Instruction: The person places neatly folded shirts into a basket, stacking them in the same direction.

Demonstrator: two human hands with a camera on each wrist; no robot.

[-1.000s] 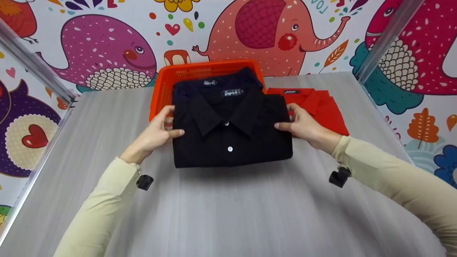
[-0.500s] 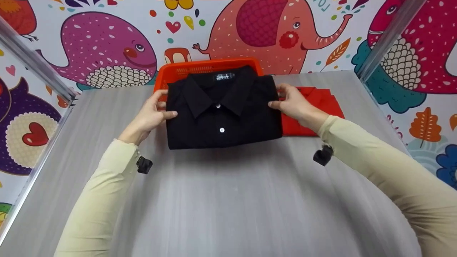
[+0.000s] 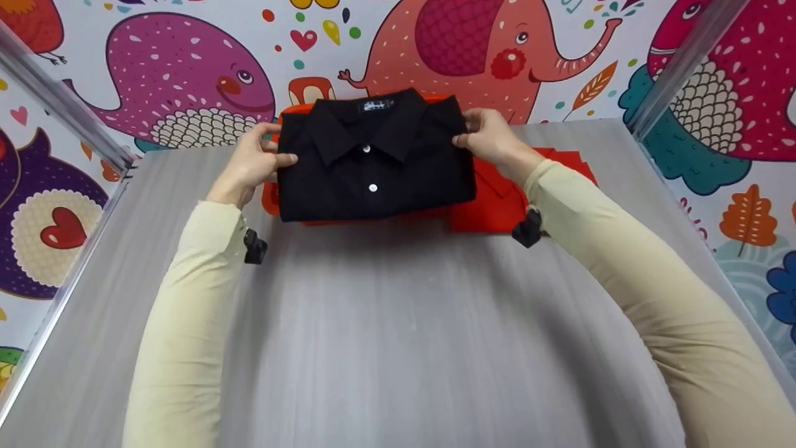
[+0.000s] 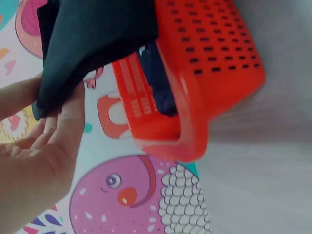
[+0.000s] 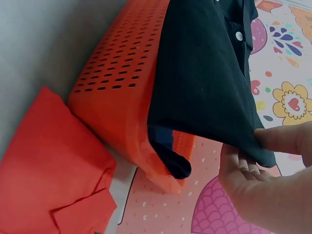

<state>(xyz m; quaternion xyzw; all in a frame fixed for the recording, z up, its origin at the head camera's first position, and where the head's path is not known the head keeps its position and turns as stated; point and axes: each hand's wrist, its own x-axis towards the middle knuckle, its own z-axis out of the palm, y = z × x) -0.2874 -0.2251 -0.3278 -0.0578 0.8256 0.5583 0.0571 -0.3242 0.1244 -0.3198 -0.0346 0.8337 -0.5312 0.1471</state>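
A folded black shirt [image 3: 373, 168] with white buttons and a collar label hangs level over the orange basket [image 4: 229, 73], covering most of it in the head view. My left hand [image 3: 249, 162] pinches the shirt's left edge between thumb and fingers, and my right hand [image 3: 491, 140] pinches the opposite edge. Both wrist views show the shirt above the basket's rim. Inside the basket lies a dark navy garment [image 4: 158, 83], seen below the shirt in the left wrist view.
A folded red shirt [image 5: 53, 165] lies on the grey table [image 3: 373, 323] right beside the basket. Behind the basket stands a wall [image 3: 398, 62] with cartoon animals, and metal posts [image 3: 690, 62] rise at the table's back corners.
Both hands have carried the black shirt away from me and slightly left, from in front of the basket to over it. The navy garment is now hidden in the head view.
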